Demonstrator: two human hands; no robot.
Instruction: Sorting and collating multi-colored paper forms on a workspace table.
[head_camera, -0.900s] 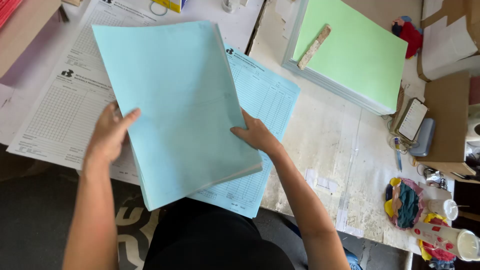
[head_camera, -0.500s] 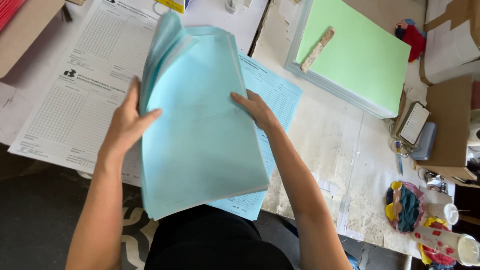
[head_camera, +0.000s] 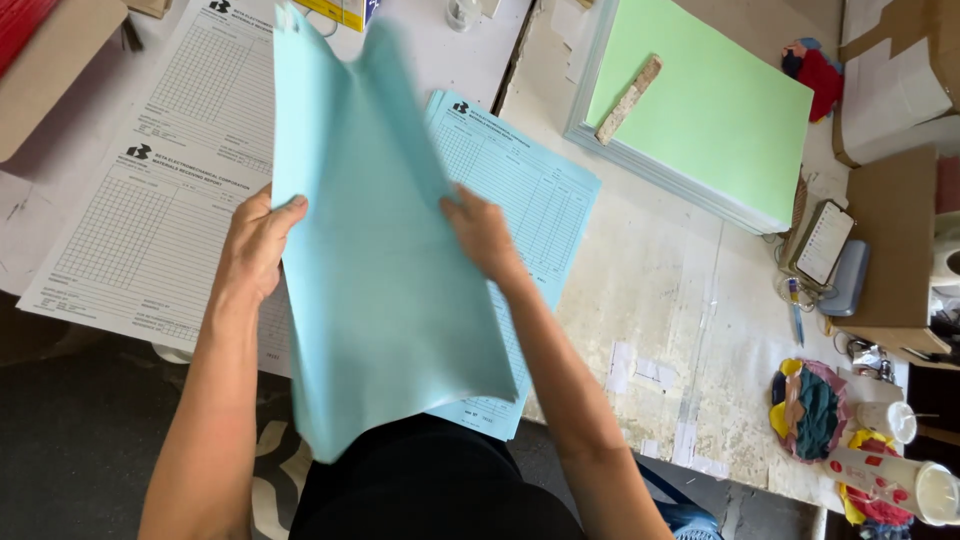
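Hands lift pale blue sheets (head_camera: 385, 290) off the tabletop (head_camera: 660, 270), bowed upright at centre frame. Progress, judged: sheets raised, not yet set anywhere; printed blue forms (head_camera: 530, 200) stay flat beneath, toward 2 o'clock. Left hand (head_camera: 255, 245) pinches the left edge, fingers narrow, thumb in front. Right hand (head_camera: 482, 235) grips the right edge, fingers curled behind, closed on paper. White printed forms (head_camera: 150, 190) at 9 o'clock, green sheet stack (head_camera: 715, 120) at 1 o'clock.

a pale blue bundle of sheets (head_camera: 380, 270), plain on its facing side, stands lifted and bowed between both sets of fingers (head_camera: 285, 210), top edge curling open. just behind the right fingers lies a blue printed form stack (head_camera: 545, 200), flat.
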